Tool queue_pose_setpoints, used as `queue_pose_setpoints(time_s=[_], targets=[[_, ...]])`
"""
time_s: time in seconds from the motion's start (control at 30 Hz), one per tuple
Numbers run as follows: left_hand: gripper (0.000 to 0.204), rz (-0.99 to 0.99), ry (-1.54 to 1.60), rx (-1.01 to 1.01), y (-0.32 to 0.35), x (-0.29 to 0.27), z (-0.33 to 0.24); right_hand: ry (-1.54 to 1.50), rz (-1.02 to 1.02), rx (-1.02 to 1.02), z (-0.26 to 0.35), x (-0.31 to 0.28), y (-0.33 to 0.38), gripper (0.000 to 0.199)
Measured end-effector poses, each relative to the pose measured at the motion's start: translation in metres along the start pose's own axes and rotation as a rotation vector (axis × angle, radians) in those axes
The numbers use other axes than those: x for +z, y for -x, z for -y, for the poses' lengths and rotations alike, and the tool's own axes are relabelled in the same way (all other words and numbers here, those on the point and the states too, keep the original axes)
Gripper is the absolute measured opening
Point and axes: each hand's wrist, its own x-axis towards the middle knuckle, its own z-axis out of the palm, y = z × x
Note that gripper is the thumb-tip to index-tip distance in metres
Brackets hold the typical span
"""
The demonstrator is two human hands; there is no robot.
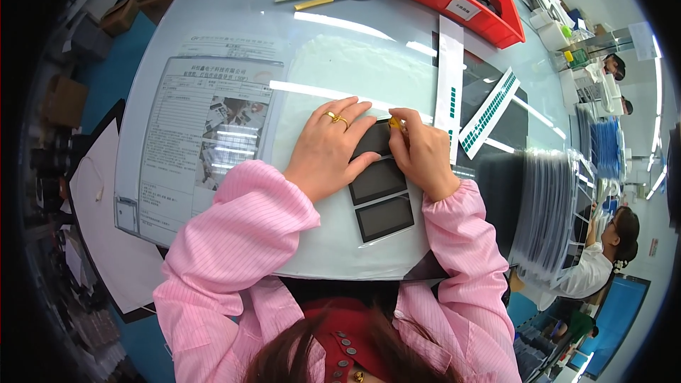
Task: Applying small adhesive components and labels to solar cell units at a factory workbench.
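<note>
Laminated instruction sheet lies flat at the table's left edge, readable while working. Left hand is spread flat, grasping nothing, pinning the strip of three dark panels near the front edge, mid-table. Right hand pinches a small yellow piece at the top panel; what it is stays hidden. Green-dotted label strips wait rightward.

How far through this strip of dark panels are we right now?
Hard to call anything finished: the two lower panels lie bare in the clear strip, with no visible mark of work. In hand is the top panel: the left hand presses flat on it while the right hand pinches a small yellow piece at its upper edge. Sticker strips and a stack of sleeved sheets wait on the right.
</note>
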Motion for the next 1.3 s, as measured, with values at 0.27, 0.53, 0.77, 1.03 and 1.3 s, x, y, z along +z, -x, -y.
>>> queue_pose_setpoints(time_s=[0.27, 0.53, 0.77, 1.03, 1.3], targets=[[0.048, -0.01, 0.0, -0.001, 0.0, 0.0, 0.0, 0.037, -0.043, -0.023, 0.003, 0.002, -0.004, 0.026], [0.048, -0.003, 0.004, 0.011, 0.0, 0.001, 0.0, -0.036, -0.022, 0.049, 0.002, 0.001, -0.002, 0.027], [0.048, -0.001, 0.002, 0.004, 0.0, 0.0, 0.001, -0.106, 0.01, 0.062, -0.002, 0.001, 0.001, 0.026], [0.047, -0.005, 0.014, 0.007, 0.0, 0.0, 0.001, -0.196, 0.021, 0.341, -0.001, -0.004, -0.009, 0.026], [0.047, 0.004, 0.003, 0.002, 0.001, 0.0, 0.001, -0.217, 0.214, 0.457, -0.016, -0.009, -0.032, 0.037]])
